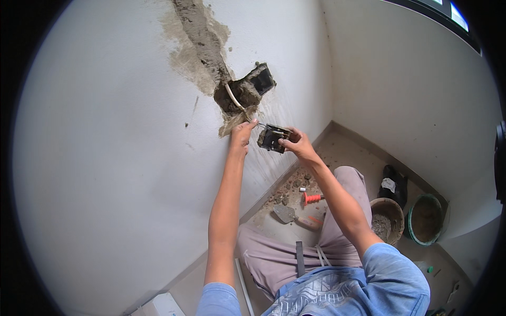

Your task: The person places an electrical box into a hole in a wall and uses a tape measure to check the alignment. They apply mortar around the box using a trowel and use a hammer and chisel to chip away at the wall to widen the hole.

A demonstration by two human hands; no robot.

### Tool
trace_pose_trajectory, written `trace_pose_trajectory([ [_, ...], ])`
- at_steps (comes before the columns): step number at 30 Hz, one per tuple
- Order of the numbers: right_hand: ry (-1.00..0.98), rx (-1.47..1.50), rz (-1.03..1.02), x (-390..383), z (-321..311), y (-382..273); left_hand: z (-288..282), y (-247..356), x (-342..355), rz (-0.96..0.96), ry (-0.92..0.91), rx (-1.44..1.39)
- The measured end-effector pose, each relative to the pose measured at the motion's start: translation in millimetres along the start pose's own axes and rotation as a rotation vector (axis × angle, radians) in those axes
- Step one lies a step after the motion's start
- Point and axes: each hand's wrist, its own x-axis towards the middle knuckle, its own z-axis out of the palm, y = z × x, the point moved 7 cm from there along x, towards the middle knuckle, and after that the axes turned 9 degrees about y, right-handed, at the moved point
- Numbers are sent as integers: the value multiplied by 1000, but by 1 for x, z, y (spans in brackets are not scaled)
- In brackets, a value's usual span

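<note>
A black square electrical box [273,138], crusted with mortar on one side, is out of the wall in my right hand [300,144], with the thumb over its open face. My left hand [243,136] pinches thin wires at the box's left side. They appear to run on from a white conduit [233,96] that comes out of a rough hole [225,103] in the white wall. Up and right of that hole, a second black box [262,80] sits in the wall, tilted. A chased channel [203,42] with grey mortar leads upward from the hole.
On the floor by my legs lie a trowel [285,213], an orange-gripped tool [312,198] and rubble [284,197]. To the right stand a bucket with grey mortar [387,204], a green-rimmed bucket [425,241] and a black bag [399,184]. A white box [161,305] is at lower left.
</note>
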Motion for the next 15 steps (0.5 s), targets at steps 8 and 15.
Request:
trace_pose_trajectory([
  [8, 130, -221, 76, -45, -76, -65, 6, 4, 4, -17, 55, -31],
  [15, 355, -324, 190, -123, -188, -124, -23, 8, -31, 60, -12, -35],
])
